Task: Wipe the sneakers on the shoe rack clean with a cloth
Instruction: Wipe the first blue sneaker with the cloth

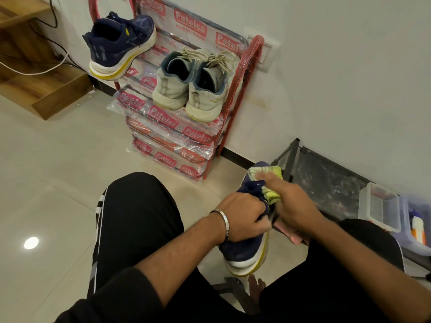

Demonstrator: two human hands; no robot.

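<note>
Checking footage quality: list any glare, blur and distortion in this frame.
Head view: a lamp's round glare spot on the floor tile; right hand and cloth motion-blurred; wide-angle lens bends the wall base and red shoe rack.

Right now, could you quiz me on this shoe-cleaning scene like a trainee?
1. True or false: the left hand grips the navy sneaker held above the lap.
2. What does the right hand press on that sneaker? A) brush B) yellow-green cloth C) sponge
3. How many shoes sit on the red shoe rack?

Key: 1 true. 2 B. 3 three: one navy shoe and a grey pair.
</note>
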